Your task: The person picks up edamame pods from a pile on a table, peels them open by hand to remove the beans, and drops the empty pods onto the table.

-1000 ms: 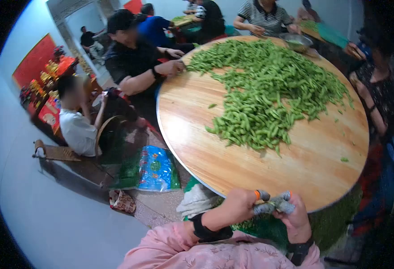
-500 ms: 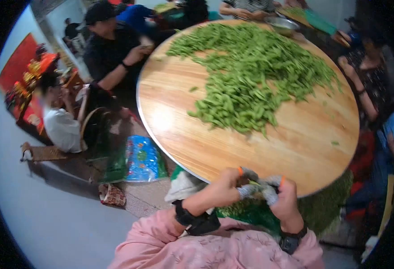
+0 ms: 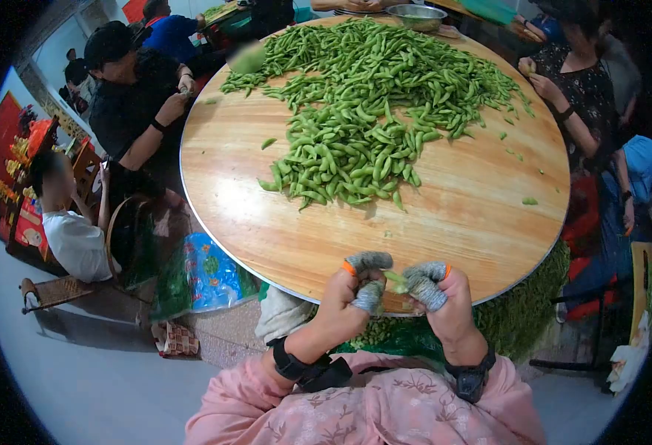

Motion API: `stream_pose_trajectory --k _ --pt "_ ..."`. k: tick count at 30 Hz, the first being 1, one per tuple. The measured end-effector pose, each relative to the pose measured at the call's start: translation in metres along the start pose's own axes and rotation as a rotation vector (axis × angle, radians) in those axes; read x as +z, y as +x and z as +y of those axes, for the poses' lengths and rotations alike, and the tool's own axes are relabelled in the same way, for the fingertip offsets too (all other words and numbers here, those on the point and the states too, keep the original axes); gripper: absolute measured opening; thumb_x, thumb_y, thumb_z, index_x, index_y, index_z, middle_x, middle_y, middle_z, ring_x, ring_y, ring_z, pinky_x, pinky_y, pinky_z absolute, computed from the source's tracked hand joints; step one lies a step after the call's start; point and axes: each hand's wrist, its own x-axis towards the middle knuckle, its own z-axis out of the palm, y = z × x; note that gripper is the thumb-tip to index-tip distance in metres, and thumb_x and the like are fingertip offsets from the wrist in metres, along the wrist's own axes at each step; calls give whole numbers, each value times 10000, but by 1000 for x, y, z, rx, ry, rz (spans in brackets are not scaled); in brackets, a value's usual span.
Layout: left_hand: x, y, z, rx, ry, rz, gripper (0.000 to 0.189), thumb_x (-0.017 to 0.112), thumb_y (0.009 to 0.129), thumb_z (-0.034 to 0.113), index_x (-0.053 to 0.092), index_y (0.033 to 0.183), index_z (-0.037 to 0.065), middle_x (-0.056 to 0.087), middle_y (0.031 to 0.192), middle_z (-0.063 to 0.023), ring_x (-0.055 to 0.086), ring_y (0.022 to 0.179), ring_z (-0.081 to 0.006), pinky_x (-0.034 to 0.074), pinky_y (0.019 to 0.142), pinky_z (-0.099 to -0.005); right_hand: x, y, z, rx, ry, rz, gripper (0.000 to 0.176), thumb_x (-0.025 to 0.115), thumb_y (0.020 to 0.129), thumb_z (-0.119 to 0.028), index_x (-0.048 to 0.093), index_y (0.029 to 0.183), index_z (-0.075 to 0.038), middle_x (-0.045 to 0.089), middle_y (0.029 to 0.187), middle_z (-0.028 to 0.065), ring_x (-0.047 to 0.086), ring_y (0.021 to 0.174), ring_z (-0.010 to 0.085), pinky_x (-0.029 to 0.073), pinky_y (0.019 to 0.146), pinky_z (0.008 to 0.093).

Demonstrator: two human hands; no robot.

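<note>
Both my hands meet over the table's near edge, thumbs and forefingers wrapped in grey coverings with orange bands. A green soybean pod (image 3: 394, 277) bridges the small gap between them. My right hand (image 3: 438, 293) pinches one end of the pod between thumb and forefinger. At its other end, the curled thumb and forefinger of my left hand (image 3: 355, 291) close about the tip. Beyond them, a large heap of green soybean pods (image 3: 363, 133) spreads over the round wooden table (image 3: 459, 215).
A metal bowl (image 3: 417, 18) stands at the far rim. People sit around the table, including one in a black cap (image 3: 111, 41) at left. Below the near edge lie green plant matter (image 3: 522, 315) and a white cloth (image 3: 281, 315); a blue printed bag (image 3: 214, 274) lies to the left.
My hands have drawn slightly apart, showing the pod between them. The view has shifted, so the table sits further left and higher. The person at right has raised a hand.
</note>
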Motion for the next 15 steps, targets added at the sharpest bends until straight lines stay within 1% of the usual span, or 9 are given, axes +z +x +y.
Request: stream_pose_trajectory --k 2,3,4,5,6,7,9,13,15 --pt "-1 -2 3 -153 -119 98 209 480 809 75 473 1004 2 534 892 -24 501 817 -87 399 723 -213 -3 1 0 -42 -10 36 84 538 744 6 564 819 34 590 760 49 536 691 102 431 644 226" --pt "-1 -2 6 -153 -118 95 209 480 809 75 473 1004 2 534 892 -24 501 817 -87 399 723 -213 -4 1 0 -81 -20 66 83 540 744 5 565 818 35 590 762 50 536 688 102 431 640 227" --pt "-1 -1 11 -232 -68 28 201 489 810 98 489 987 2 543 874 -21 505 806 -85 402 717 -212 -2 1 0 -81 -18 66 83 540 744 5 565 818 35 590 762 50 536 688 102 431 640 227" --pt "-1 -1 14 -311 -18 -39 198 499 812 122 506 969 2 552 855 -18 509 795 -82 404 710 -211 3 1 -1 -190 -124 47 87 540 743 4 565 820 37 590 763 51 535 683 103 431 638 231" --pt "0 1 13 -311 -17 -37 198 499 812 122 506 969 2 552 855 -18 509 795 -82 404 710 -211 5 1 -2 -298 -230 26 91 540 742 4 566 822 39 590 764 51 535 679 105 432 635 236" --pt "2 3 11 -300 -81 -34 192 506 810 129 517 957 5 559 852 -21 514 788 -84 411 702 -212 4 1 -3 -298 -229 24 91 540 742 4 566 822 39 590 764 51 535 679 105 432 635 236" --pt "3 5 9 -287 -145 -32 187 513 808 136 529 944 9 566 849 -24 519 781 -86 418 695 -212 2 1 -5 -359 -434 -68 102 537 740 7 566 831 42 590 772 58 539 686 111 433 643 236" --pt "0 7 4 -229 -171 25 173 522 791 83 522 945 3 567 874 -36 529 766 -90 443 661 -220 -2 0 -9 -324 -549 -189 115 532 739 13 566 844 45 590 789 64 535 712 105 432 654 228" --pt "0 5 3 -187 -131 13 171 530 781 57 520 942 -1 565 872 -35 531 763 -90 450 650 -221 -3 -2 -1 -160 -317 -136 134 529 748 9 562 873 42 588 807 54 524 738 91 429 661 222"
